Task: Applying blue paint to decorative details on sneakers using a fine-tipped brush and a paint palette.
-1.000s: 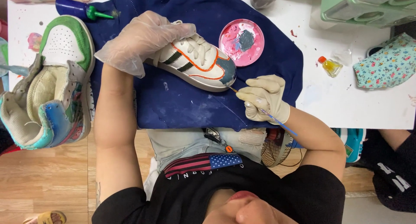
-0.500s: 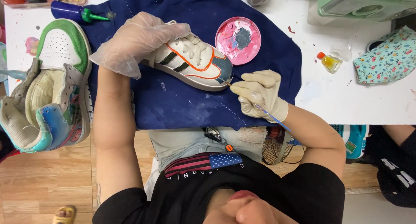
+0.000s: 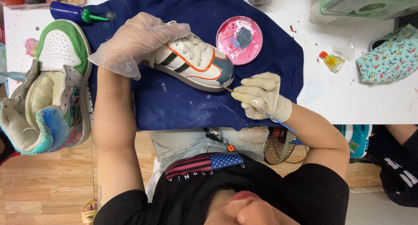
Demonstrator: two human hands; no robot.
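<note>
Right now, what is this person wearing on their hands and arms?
The left hand wears a loose, clear plastic glove, baggy and wrinkled, ending at the wrist. The right hand wears a snug, cream-coloured rubber glove, also ending at the wrist. Both forearms are bare of clothing. Short black sleeves of a black top cover only the upper arms. No watch or bracelet shows.

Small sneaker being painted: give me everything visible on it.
The sneaker is small and white, leather-like, with dark green side stripes, orange outlining, white laces and a grey-blue painted toe. It lies on its side on a navy cloth, toe toward the pink paint dish. The left hand, in a clear glove, grips its heel end. The right hand, in a cream glove, holds a thin brush whose tip meets the toe.
</note>
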